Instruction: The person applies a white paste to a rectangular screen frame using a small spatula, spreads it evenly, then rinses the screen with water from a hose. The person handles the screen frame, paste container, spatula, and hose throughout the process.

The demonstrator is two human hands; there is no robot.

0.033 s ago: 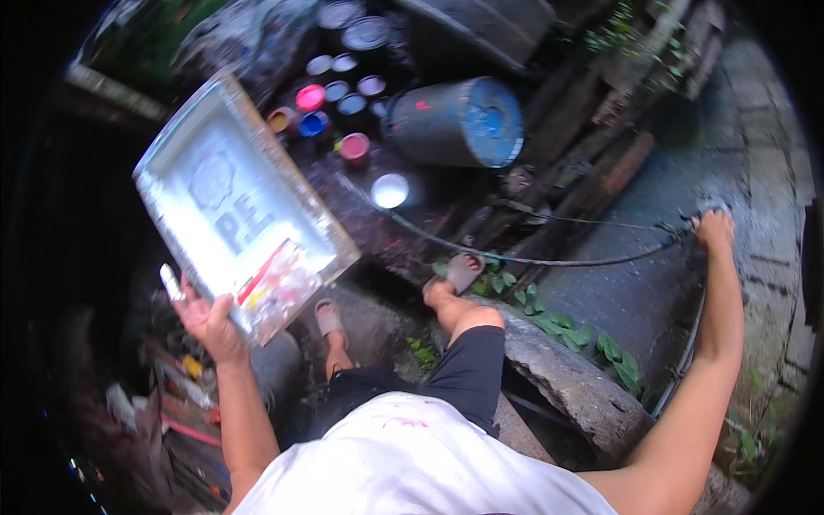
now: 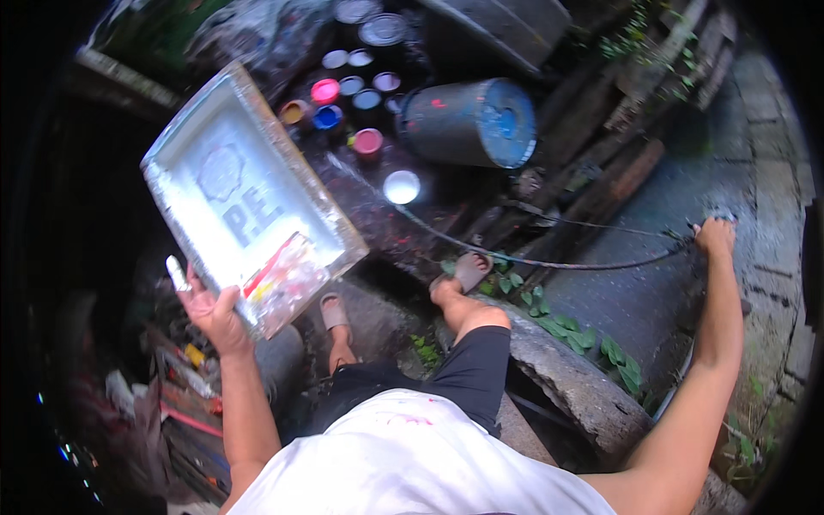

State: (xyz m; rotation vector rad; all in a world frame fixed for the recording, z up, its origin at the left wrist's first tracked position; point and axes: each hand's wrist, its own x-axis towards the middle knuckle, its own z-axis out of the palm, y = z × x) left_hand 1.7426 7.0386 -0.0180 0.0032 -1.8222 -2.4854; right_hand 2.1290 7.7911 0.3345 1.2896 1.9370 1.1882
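My left hand (image 2: 216, 316) grips the lower left corner of a wooden screen-printing frame (image 2: 302, 161), thumb on top, with a white wrap or cap on one finger. The frame hangs tilted. Its pale mesh carries a grey emblem and lettering, and a red strip (image 2: 273, 264) lies among pink, white and yellow smears at the near end. Far to the right, my right hand (image 2: 714, 237) is stretched out with fingers closed at the end of a dark hose (image 2: 549, 262). What exactly sits within those fingers is too small to make out.
Beyond the frame stand several open paint pots, including a pink pot (image 2: 367, 142) and a blue pot (image 2: 327, 118). A big blue-stained drum (image 2: 468, 123) lies on its side beside old timbers (image 2: 618, 184). A rough concrete slab (image 2: 579, 386) edges the wet ground near my feet.
The whole view has shifted slightly, so the pots and frame appear a little further right. Both hands keep the same hold.
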